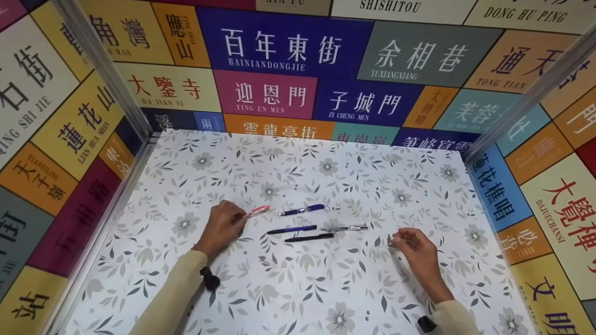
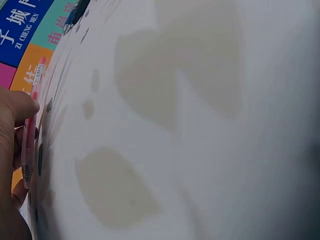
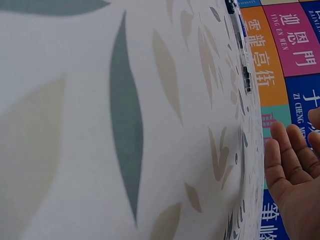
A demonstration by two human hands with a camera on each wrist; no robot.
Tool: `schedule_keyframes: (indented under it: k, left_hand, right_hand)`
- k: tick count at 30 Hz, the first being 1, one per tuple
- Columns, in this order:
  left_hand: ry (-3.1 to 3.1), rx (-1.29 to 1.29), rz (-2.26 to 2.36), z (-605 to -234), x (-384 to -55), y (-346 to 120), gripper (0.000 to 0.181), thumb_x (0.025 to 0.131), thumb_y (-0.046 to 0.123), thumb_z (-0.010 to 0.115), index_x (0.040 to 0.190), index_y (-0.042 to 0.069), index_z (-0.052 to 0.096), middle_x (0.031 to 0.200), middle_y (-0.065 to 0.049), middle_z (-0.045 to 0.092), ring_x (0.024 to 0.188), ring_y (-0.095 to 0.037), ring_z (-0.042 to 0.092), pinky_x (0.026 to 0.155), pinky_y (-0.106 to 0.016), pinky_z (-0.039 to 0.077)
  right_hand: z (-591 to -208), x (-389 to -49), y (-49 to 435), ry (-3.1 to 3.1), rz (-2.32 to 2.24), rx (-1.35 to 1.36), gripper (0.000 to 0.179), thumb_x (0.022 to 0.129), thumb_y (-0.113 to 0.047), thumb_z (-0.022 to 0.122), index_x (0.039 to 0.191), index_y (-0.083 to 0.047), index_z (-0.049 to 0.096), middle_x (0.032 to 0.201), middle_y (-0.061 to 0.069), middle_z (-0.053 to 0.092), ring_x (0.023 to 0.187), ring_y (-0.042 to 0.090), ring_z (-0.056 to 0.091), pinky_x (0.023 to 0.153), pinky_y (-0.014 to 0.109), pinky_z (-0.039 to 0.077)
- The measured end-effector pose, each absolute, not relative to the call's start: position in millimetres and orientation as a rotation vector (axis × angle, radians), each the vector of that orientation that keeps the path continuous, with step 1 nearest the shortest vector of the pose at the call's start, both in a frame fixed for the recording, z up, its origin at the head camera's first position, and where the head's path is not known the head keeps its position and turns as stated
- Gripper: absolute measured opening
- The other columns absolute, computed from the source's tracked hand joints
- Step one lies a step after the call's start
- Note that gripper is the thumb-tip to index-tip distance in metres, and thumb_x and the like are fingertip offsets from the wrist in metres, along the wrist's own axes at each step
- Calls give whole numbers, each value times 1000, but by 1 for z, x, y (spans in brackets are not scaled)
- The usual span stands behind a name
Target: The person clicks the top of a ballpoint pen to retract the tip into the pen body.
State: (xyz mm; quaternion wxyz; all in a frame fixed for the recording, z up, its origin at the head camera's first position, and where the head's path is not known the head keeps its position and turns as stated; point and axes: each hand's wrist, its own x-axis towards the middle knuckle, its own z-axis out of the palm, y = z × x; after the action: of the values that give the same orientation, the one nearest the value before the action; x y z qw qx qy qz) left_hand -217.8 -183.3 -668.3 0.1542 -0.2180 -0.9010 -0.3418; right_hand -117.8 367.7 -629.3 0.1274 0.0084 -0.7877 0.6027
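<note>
My left hand (image 1: 224, 228) pinches a pink click pen (image 1: 259, 211) close over the white leaf-patterned table cover, left of the other pens. In the left wrist view the pen (image 2: 29, 135) has a clear barrel with a label, and the thumb (image 2: 25, 106) lies against it. My right hand (image 1: 418, 251) holds nothing; its fingers (image 3: 295, 155) are loosely bent, palm turned inward. Between the hands lie a dark blue pen (image 1: 301, 210), a blue-purple pen (image 1: 292, 229), a clear pen with dark parts (image 1: 344, 228) and a black pen (image 1: 309, 237).
The table cover (image 1: 372, 186) has grey flowers and leaves. Walls of coloured panels with Chinese lettering (image 1: 284, 46) stand at the back and both sides. Metal posts (image 1: 107, 60) mark the back corners. Dark wrist straps (image 1: 210, 279) sit on the sleeves.
</note>
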Motion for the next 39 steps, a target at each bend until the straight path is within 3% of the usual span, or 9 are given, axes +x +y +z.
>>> schedule_keyframes:
  k: [15,23,39]
  left_hand:
    - [-2587,-597,-957,-671,-223,-176,6,98,13,82,98,9,78,92,-6,68,99,-31,59,91,-55,40]
    - [-2605,-569,-993,-666,-221,-174,15,97,17,81,105,5,76,100,-9,70,104,-31,59,93,-54,40]
    - [-2537,-616,-1065,-660,-222,-153,14,94,13,81,105,5,78,103,-11,73,107,-33,61,91,-56,44]
  right_hand:
    - [-630,-117,369,-2288,1762,14,29,100,5,76,126,16,67,113,29,74,97,16,75,87,23,61]
    - [-632,-115,371,-2330,1734,-9,33,101,-1,79,128,13,67,115,27,75,99,16,75,89,22,61]
    - [-627,-114,363,-2302,1767,-45,28,100,8,75,127,15,67,114,30,73,98,13,75,86,22,61]
